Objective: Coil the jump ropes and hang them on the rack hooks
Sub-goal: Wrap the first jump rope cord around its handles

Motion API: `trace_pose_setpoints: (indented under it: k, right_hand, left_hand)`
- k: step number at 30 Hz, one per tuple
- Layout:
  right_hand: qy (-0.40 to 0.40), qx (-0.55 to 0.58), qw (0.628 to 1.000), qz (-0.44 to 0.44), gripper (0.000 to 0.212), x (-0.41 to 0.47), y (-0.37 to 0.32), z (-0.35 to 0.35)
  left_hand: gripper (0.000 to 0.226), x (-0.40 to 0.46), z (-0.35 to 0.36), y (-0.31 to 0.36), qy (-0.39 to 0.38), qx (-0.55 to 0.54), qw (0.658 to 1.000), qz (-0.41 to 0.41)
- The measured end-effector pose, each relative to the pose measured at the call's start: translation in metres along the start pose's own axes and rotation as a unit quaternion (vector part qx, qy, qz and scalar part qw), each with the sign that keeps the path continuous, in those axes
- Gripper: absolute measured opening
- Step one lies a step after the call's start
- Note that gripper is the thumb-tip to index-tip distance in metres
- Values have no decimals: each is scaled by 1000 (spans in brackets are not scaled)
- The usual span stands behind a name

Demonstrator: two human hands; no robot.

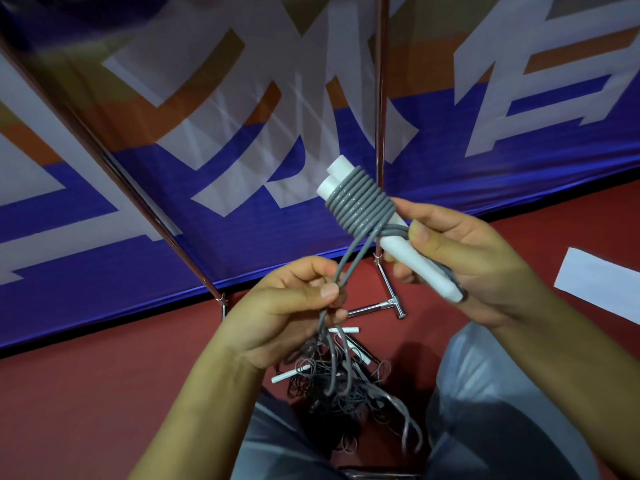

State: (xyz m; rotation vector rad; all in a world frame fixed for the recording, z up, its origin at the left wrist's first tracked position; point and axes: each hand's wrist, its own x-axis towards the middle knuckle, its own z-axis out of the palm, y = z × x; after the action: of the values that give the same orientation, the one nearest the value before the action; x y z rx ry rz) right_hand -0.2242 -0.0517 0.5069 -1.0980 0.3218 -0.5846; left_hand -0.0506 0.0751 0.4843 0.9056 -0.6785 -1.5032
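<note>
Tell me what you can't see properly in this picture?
- Rack hooks: head view, the rack poles run off the top edge, so no hooks show.
- Rope pile on the floor: too tangled and dim to count ropes.
- White handles: the right hand covers part of them.
- Grey rope: its strands vanish inside the left hand.

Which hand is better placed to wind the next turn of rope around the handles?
The left hand. It pinches the loose grey rope just below the coil, free to carry it around. The right hand is busy gripping the white handles.
</note>
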Motion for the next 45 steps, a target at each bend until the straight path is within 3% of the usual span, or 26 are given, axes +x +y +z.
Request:
trace_pose_setpoints:
  k: [5, 8, 12, 15, 22, 25, 28, 30, 33, 39, 45]
  right_hand:
    - [-34, 7, 999, 18, 35, 1, 5, -8]
    - [-70, 32, 996, 37, 48, 4, 9, -15]
    - [-104, 27, 992, 60, 56, 5, 9, -20]
    - [-117, 25, 990, 75, 61, 6, 6, -26]
    - [-216, 35, 972, 85, 48, 5, 1, -31]
    - [-297, -6, 950, 99, 46, 1, -4, -29]
    - [-337, -73, 923, 168, 46, -1, -11, -27]
    - [-353, -143, 899, 215, 40, -1, -12, -27]
    - [-353, -188, 881, 254, 38, 1, -7, -23]
    - [-297, -272, 872, 278, 30, 2, 2, -15]
    - [-244, -352, 868, 253, 29, 3, 7, -7]
  left_hand:
    - [25, 1, 0, -1, 57, 146, 987, 37]
    - [23, 4, 5, -1, 65, 227, 970, 56]
    - [12, 7, 6, 3, 79, 343, 933, 68]
    - [4, 10, -10, 4, 47, 418, 903, 82]
    - [21, 11, -25, -1, -69, 290, 954, 40]
    - [38, 18, -30, -4, -62, 327, 943, 17]
    - [16, 19, -33, -1, -54, 372, 926, 45]
    - [13, 20, -32, 3, -38, 401, 913, 66]
    - [18, 22, -31, 8, -24, 442, 889, 118]
    - [20, 17, -26, 15, 49, 450, 877, 163]
    - [15, 9, -11, 15, 123, 517, 815, 233]
